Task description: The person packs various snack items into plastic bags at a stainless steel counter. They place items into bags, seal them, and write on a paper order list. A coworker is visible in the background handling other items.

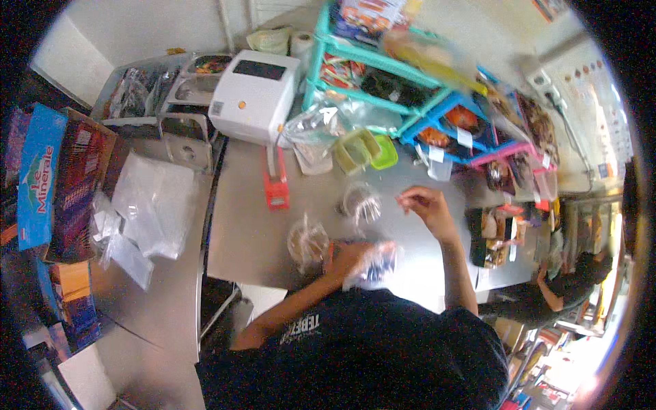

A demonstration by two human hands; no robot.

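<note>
Before me is a metal worktable [241, 241]. My left hand [351, 259] is at its near edge, gripping a clear plastic packet [380, 264] with dark blue and white contents or print; motion blurs the grip. Raised above the table to the right is my right hand [428, 207], thumb and fingers drawn close together. Whether anything small sits between those fingertips is unclear. Just left of my left hand lies a round clear plastic-wrapped bundle [307, 243]. A second round clear bundle or tub [363, 202] stands farther back, between the two hands.
A red-handled tool [277, 197] lies near a white label printer [253, 95]. Green tubs [356, 151] stand below teal racks [379, 56] and blue bins [456, 128]. White plastic bags [154, 205] and a carton [77, 189] lie left. A co-worker [569, 282] is at right.
</note>
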